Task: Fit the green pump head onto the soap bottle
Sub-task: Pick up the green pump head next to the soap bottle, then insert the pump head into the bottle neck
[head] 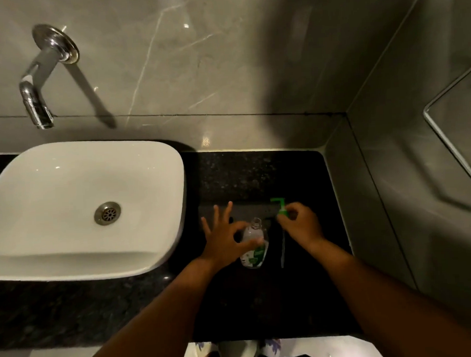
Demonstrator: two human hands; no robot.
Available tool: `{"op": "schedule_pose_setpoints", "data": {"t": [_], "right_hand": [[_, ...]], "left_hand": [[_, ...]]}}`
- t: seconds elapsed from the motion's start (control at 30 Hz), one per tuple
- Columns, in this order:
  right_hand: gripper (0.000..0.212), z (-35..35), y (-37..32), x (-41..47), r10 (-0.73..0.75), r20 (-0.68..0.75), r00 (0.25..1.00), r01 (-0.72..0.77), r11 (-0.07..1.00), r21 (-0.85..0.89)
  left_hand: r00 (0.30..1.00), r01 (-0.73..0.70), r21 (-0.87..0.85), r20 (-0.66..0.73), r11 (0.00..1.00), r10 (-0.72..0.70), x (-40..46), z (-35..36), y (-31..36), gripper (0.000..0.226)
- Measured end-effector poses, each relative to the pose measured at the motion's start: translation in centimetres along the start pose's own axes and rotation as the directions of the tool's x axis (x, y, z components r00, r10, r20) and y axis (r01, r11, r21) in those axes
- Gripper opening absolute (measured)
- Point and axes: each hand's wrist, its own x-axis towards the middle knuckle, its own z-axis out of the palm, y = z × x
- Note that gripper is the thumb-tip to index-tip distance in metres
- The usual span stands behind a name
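Soap bottle (253, 244) upright on dark counter (256, 171), mid-depth, right of white basin (75, 208) and nearer the counter's right edge; neck open, uncapped. Left hand (226, 240) at bottle's left side, thumb and index finger pinching the body, remaining fingers (217, 216) spread wide. Right hand (299, 226) just right of bottle, fingers closed narrowly on collar of green pump head (281, 207); nozzle pointing left, dip tube (283, 249) hanging beside bottle, apart from neck. Chrome tap (37, 87) on wall above basin.
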Motion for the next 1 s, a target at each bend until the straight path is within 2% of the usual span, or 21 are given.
{"op": "schedule_pose_setpoints", "data": {"t": [0.07,0.13,0.23,0.33,0.4,0.63,0.77,0.9,1.0], "right_hand": [[0.014,-1.8,-2.7,0.6,-0.093,-0.071,0.993,0.107,0.969,0.222],[0.018,-3.8,-5.4,0.7,-0.238,-0.156,0.959,0.279,0.899,0.338],[0.022,-5.7,-8.3,0.3,-0.42,-0.253,0.871,0.487,0.801,0.348],[0.023,-5.6,-9.5,-0.2,-0.514,-0.27,0.814,0.577,0.768,0.28],[0.026,-4.9,-9.5,-0.6,-0.537,-0.247,0.807,0.588,0.771,0.245],[0.026,-2.8,-7.4,-2.1,-0.501,-0.166,0.849,0.527,0.822,0.215],[0.027,-1.4,-5.6,-3.1,-0.473,-0.089,0.877,0.481,0.863,0.155],[0.023,0.1,-3.2,-4.5,-0.436,0.075,0.897,0.432,0.899,0.065],[0.029,0.3,-2.4,-5.2,-0.382,0.088,0.92,0.376,0.924,0.075]], "left_hand": [[1.0,0.018,-0.041,0.004,0.999,-0.018,-0.2,0.1,-0.2,0.063],[0.999,0.043,-0.102,0.0,0.994,-0.043,-0.3,0.4,-0.2,0.054],[0.998,0.064,-0.153,-0.011,0.986,-0.067,-0.5,0.8,0.1,0.05],[0.997,0.077,-0.18,-0.007,0.981,-0.08,-0.6,0.8,0.7,0.059],[0.997,0.08,-0.182,0.008,0.98,-0.08,-0.7,0.5,1.0,0.062],[0.995,0.093,-0.191,0.041,0.977,-0.086,-1.2,-0.1,1.2,0.053],[0.999,0.046,-0.187,0.006,0.981,-0.046,-1.5,0.3,1.2,0.064],[0.997,0.032,-0.16,-0.061,0.987,-0.042,-1.6,1.2,0.8,0.07],[0.997,0.018,-0.135,-0.067,0.991,-0.027,-1.7,1.6,0.5,0.069]]}}
